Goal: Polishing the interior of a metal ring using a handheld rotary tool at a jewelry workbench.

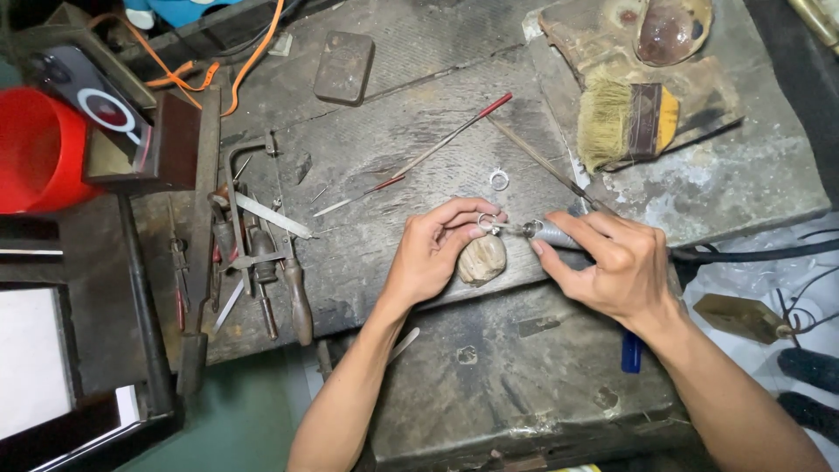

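Spread across the whole view: a worn, grey, scarred wooden workbench [419, 114]. At far left, half cut by the edge, a round red plastic tub [35, 149], and just beside it a dark phone with a round white ring mark on its back [92, 100], propped tilted against a brown wooden box [170, 140]. At upper right, a flat stained wooden board [699, 87] bearing a straw-bristled brush with a yellow-and-brown handle [625, 122]. At top centre, alone, a small dark rounded-rectangle metal block [343, 67]. Left of centre, a jeweller's saw frame with a wooden handle [262, 227] among a cluster of hand tools. Diagonal across the middle, a thin metal needle file with a red tip [446, 140].

At bench centre, left hand [434, 249], fingers curled, pinching a small silver ring [487, 221] between thumb and fingertips, above a pale rounded wooden peg [481, 260]. Right hand [612, 262] closed around a grey metal rotary handpiece [551, 233], its tip touching the ring, a black cable [752, 254] trailing to the right. Further up the bench, apart, a second small silver ring [499, 180].
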